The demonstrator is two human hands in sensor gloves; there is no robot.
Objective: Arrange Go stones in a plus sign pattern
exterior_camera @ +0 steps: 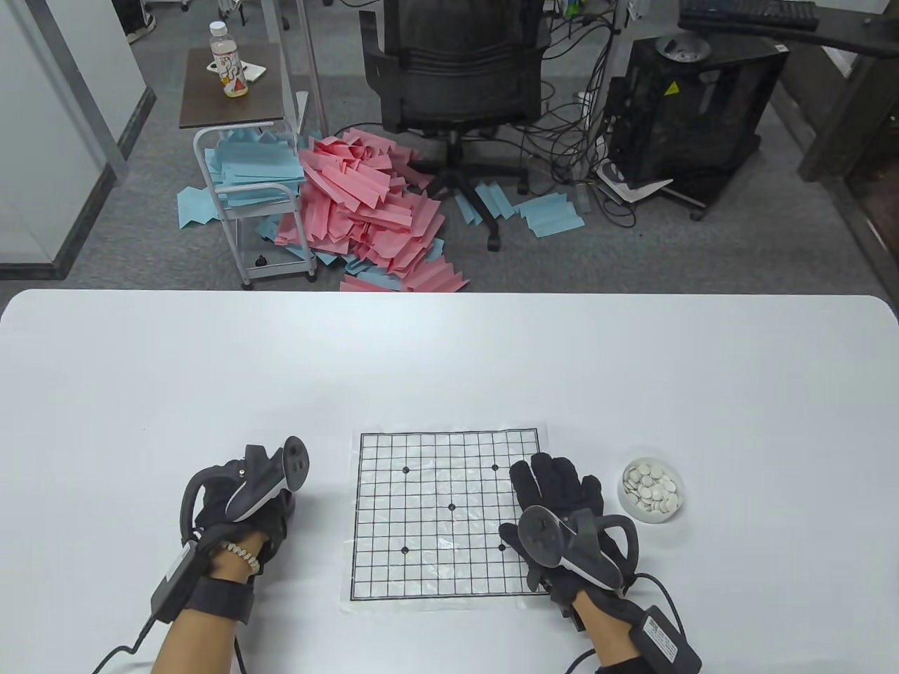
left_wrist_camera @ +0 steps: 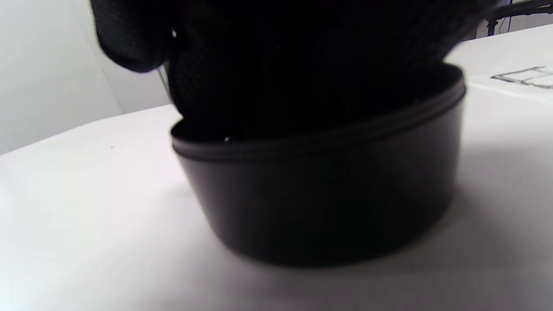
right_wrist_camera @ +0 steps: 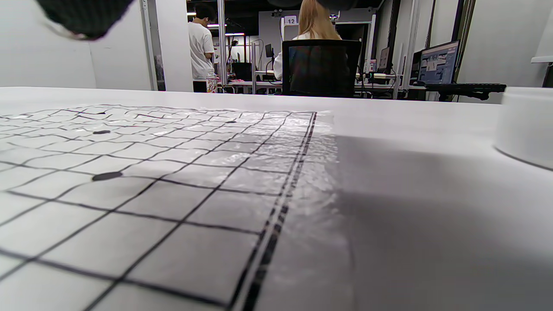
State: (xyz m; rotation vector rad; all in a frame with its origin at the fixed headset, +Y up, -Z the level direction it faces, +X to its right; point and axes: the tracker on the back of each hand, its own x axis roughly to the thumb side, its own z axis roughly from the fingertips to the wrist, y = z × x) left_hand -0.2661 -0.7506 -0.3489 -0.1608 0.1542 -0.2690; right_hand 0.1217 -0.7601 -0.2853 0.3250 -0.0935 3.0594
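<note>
Two gloved hands rest on a white desk (exterior_camera: 449,351) in the table view. A laminated paper Go board (exterior_camera: 447,516) lies at six o'clock, its grid bare of stones; only five printed dots show. The right hand (exterior_camera: 562,523) lies flat, fingers spread, over the board's three o'clock edge, holding nothing; it and its tracker hide part of the grid. Just beyond it, at three o'clock, a small white bowl (exterior_camera: 651,490) holds white stones (exterior_camera: 652,487). The left hand (exterior_camera: 242,509) sits at nine o'clock of the board, well apart from it; its tracker covers the fingers, so their curl cannot be told here.

From the left wrist view, a blurred black bowl (left_wrist_camera: 319,194) fills the middle, standing on the desk. Dark gloved fingers (left_wrist_camera: 276,73) reach down into its mouth from twelve o'clock. What lies inside is hidden, and whether they pinch anything cannot be told. A corner of the board shows at two o'clock.

From the right wrist view, the grid stretches away from seven o'clock, low and close. One dark fingertip (right_wrist_camera: 84,15) is cut off at eleven o'clock. The white bowl's wall is cropped at three o'clock, contents unseen.
</note>
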